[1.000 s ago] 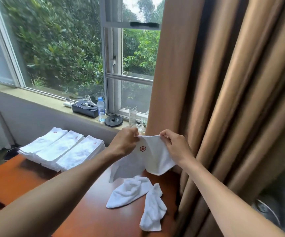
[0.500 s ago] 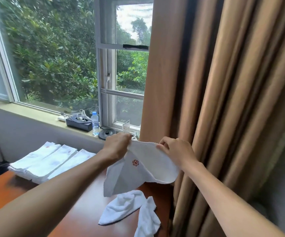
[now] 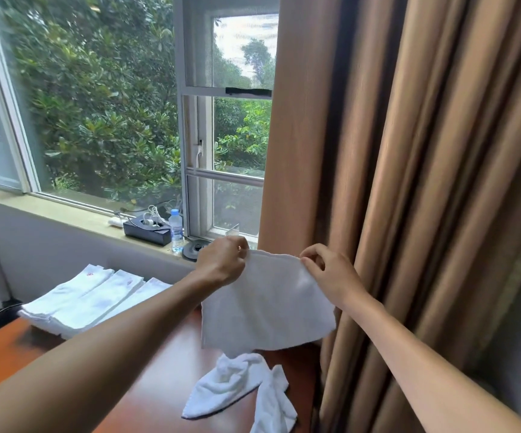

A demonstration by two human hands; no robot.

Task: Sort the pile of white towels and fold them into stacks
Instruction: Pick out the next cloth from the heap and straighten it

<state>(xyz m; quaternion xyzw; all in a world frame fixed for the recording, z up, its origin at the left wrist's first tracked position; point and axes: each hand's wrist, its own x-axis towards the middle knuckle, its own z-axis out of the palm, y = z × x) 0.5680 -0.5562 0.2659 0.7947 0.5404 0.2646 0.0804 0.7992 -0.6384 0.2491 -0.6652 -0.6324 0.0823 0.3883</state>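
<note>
On my feed the left hand (image 3: 221,264) pinches the top left corner of a white terry towel (image 3: 265,310), its fingers curled tight over the hem. The right hand (image 3: 328,276) pinches the top right corner between thumb and forefinger, with the other fingers loosely bent. The towel hangs between them in the air over the far right part of the table (image 3: 146,379). It is spread into a soft, roughly square sheet with a fuzzy nap and a slightly wavy lower edge. Below it, on the glossy reddish-brown wood, I see 2 crumpled towels (image 3: 224,389) just beside each other: 1 bunched into a wedge, the other a twisted strip. Further left, 3 folded stacks (image 3: 84,301) lie side by side as long flat rectangles, 2 showing small red marks near their far ends. A tan curtain (image 3: 409,182) falls in heavy vertical pleats on the right. On the pale sill (image 3: 65,210) sit a black rectangular box (image 3: 148,232) holding a white cable, a clear plastic bottle (image 3: 176,226) with a blue cap just beside it, and a round black disc (image 3: 195,250).
</note>
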